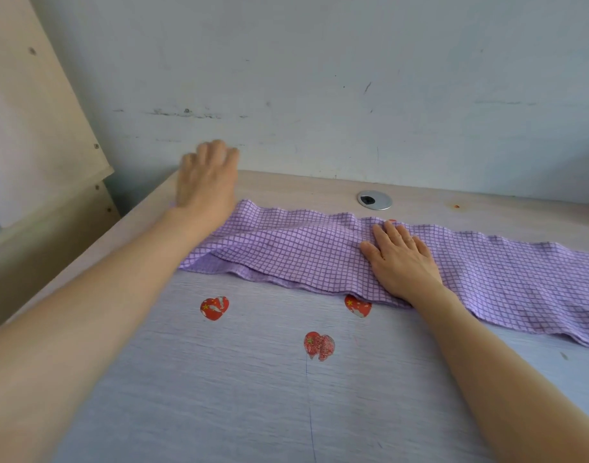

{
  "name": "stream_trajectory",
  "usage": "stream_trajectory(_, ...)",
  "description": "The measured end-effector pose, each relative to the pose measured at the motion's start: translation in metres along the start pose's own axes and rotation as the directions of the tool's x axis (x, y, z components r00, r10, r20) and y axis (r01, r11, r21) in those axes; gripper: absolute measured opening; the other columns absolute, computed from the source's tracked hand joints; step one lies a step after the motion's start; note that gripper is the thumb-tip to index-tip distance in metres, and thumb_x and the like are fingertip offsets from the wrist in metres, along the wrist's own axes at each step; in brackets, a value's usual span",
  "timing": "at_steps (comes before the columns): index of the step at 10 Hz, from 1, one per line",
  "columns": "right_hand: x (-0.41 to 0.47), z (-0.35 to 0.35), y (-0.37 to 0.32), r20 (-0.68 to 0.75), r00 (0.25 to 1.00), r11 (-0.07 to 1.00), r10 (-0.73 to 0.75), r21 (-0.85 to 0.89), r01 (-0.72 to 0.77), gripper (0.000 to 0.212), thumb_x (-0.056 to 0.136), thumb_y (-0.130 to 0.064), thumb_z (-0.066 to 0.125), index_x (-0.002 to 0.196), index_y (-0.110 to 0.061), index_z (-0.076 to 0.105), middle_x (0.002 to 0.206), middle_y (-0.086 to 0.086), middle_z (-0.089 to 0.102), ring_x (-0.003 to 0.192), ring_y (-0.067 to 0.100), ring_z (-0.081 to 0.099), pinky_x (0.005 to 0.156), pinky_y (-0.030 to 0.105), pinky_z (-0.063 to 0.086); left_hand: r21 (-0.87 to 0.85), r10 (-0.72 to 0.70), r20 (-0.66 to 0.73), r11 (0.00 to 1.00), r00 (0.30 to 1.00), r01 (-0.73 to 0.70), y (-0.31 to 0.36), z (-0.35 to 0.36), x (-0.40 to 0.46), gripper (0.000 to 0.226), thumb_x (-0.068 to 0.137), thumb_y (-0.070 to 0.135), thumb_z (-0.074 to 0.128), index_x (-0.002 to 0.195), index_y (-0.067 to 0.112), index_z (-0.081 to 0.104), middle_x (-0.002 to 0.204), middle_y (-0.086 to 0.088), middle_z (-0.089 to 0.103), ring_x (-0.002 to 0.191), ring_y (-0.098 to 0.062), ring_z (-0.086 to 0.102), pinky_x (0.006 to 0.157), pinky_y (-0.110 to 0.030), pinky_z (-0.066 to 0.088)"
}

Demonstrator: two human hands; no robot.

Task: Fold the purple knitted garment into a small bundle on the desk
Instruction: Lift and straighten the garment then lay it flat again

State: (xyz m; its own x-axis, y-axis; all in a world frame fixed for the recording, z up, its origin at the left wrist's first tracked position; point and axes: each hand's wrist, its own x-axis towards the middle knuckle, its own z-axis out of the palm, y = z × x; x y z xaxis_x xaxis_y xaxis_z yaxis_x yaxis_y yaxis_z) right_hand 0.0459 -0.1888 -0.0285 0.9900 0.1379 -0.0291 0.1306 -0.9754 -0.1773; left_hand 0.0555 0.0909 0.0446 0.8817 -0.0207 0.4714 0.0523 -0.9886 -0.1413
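Note:
The purple checked garment (306, 252) lies folded into a long band across the back of the desk (219, 379), running from the left corner off past the right edge of the view. My right hand (403, 259) presses flat on its middle with straight fingers. My left hand (206, 182) hovers at the band's far left end, blurred, fingers extended and holding nothing.
Three red heart stickers (214, 308) sit on the grey desk mat in front of the cloth. A round silver cable grommet (374, 199) is set in the desk behind it. The wall stands close behind; a beige wooden panel (36, 128) rises on the left.

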Motion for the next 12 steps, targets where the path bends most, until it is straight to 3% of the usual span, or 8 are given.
stream_trajectory(2, -0.006, -0.003, 0.008, 0.02, 1.0, 1.0, -0.019, -0.02, 0.019, 0.062, 0.095, -0.053, 0.009, 0.148, -0.023, 0.001, 0.158, -0.001, -0.005, 0.145, 0.015, -0.007, 0.116, 0.036, -0.004, -0.526, 0.372, 0.227, 0.824, 0.9, -0.209, 0.105, 0.004, -0.023, 0.035, 0.099, 0.026, 0.033, 0.123, 0.009, 0.051, 0.129, -0.006, 0.052, 0.116, -0.019, 0.051, 0.097, -0.036, 0.044)
stream_trajectory(4, -0.015, -0.002, 0.028, -0.013, 0.999, 0.997, -0.039, -0.071, 0.038, 0.06, 0.097, -0.042, 0.019, 0.148, -0.023, -0.005, 0.158, 0.001, -0.004, 0.145, 0.018, -0.005, 0.117, 0.037, -0.001, -0.853, 0.528, 0.319, 0.522, 0.787, -0.004, 0.189, -0.009, -0.043, 0.041, 0.1, 0.024, 0.029, 0.134, 0.003, 0.038, 0.147, -0.007, 0.034, 0.136, -0.017, 0.03, 0.107, -0.025, 0.023)
stream_trajectory(5, -0.018, -0.002, 0.035, -0.011, 0.998, 0.988, -0.054, -0.149, 0.052, 0.064, 0.097, -0.04, 0.027, 0.148, -0.021, -0.006, 0.158, 0.002, -0.001, 0.145, 0.017, -0.004, 0.119, 0.036, -0.001, -0.846, 0.469, 0.336, 0.531, 0.817, 0.043, 0.22, -0.001, -0.041, 0.04, 0.099, 0.03, 0.028, 0.123, 0.003, 0.045, 0.135, -0.01, 0.044, 0.129, -0.023, 0.038, 0.111, -0.038, 0.026)
stream_trajectory(6, -0.017, -0.002, 0.036, 0.01, 0.999, 0.995, -0.047, -0.086, 0.047, 0.062, 0.097, -0.046, 0.022, 0.148, -0.024, -0.007, 0.158, 0.0, -0.008, 0.145, 0.017, -0.009, 0.116, 0.036, -0.004, -0.645, 0.357, 0.463, 0.764, 0.811, 0.032, 0.221, 0.009, -0.032, 0.05, 0.099, 0.037, 0.019, 0.138, 0.008, 0.032, 0.149, -0.01, 0.029, 0.141, -0.024, 0.02, 0.116, -0.051, 0.007)
stream_trajectory(9, -0.014, -0.004, 0.034, 0.016, 1.0, 1.0, -0.015, -0.019, 0.015, 0.062, 0.095, -0.053, 0.01, 0.148, -0.024, 0.0, 0.158, -0.002, -0.006, 0.145, 0.014, -0.007, 0.116, 0.035, -0.005, -0.257, 0.104, 0.541, 0.965, 0.835, 0.047, 0.119, 0.039, -0.031, 0.066, 0.097, 0.048, 0.012, 0.147, 0.007, -0.003, 0.157, -0.011, -0.011, 0.145, -0.025, -0.01, 0.115, -0.051, -0.006)
stream_trajectory(10, -0.015, -0.004, 0.033, 0.013, 1.0, 1.0, -0.018, -0.006, 0.018, 0.061, 0.095, -0.053, 0.012, 0.148, -0.023, 0.001, 0.158, -0.002, -0.004, 0.145, 0.014, -0.006, 0.116, 0.035, -0.004, -0.281, 0.212, 0.336, 0.953, 0.918, -0.117, 0.102, 0.033, -0.035, 0.056, 0.1, 0.029, 0.03, 0.146, 0.004, 0.012, 0.157, -0.015, 0.001, 0.146, -0.027, 0.001, 0.118, -0.044, 0.002)
stream_trajectory(11, -0.018, -0.006, 0.031, -0.061, 0.998, 0.999, -0.018, 0.041, 0.02, 0.059, 0.096, -0.049, 0.021, 0.148, -0.021, 0.012, 0.158, 0.0, 0.007, 0.145, 0.016, 0.002, 0.117, 0.036, 0.0, -0.397, 0.215, 0.08, 0.903, 0.973, -0.167, 0.088, 0.029, -0.041, 0.037, 0.093, 0.003, 0.043, 0.13, 0.004, 0.046, 0.139, -0.013, 0.043, 0.128, -0.028, 0.04, 0.108, -0.037, 0.031)
stream_trajectory(12, -0.028, -0.015, 0.013, -0.28, 0.956, 0.993, -0.087, 0.05, 0.105, 0.043, 0.096, -0.035, 0.038, 0.134, -0.016, 0.044, 0.146, 0.003, 0.039, 0.137, 0.021, 0.031, 0.112, 0.036, 0.018, -0.507, 0.074, 0.076, 0.862, 0.994, -0.026, 0.07, 0.022, -0.038, 0.03, 0.091, 0.001, 0.044, 0.114, 0.009, 0.061, 0.121, -0.006, 0.059, 0.108, -0.025, 0.056, 0.085, -0.035, 0.044)
